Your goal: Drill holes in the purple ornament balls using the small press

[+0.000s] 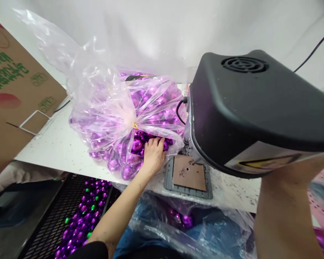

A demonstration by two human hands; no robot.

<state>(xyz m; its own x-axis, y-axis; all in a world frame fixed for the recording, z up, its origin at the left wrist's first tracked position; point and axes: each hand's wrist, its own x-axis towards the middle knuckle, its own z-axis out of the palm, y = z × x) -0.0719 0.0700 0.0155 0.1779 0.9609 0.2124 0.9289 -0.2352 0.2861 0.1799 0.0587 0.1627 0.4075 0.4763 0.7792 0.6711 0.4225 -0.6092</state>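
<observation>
A big clear plastic bag (102,97) full of shiny purple balls (153,115) lies on the white table (56,147), tied at the middle with a yellow band. My left hand (153,155) reaches into the bag's torn lower side, palm down on the balls. Its fingertips are buried among them, so a grip cannot be made out. My right forearm (283,212) rises at the lower right, and its hand is hidden behind a black machine head (253,108).
A grey base plate with a brown insert (189,176) sits under the machine. A cardboard box (16,93) stands at the left. Below the table edge are a black crate with purple and green balls (81,212) and crumpled plastic (162,230).
</observation>
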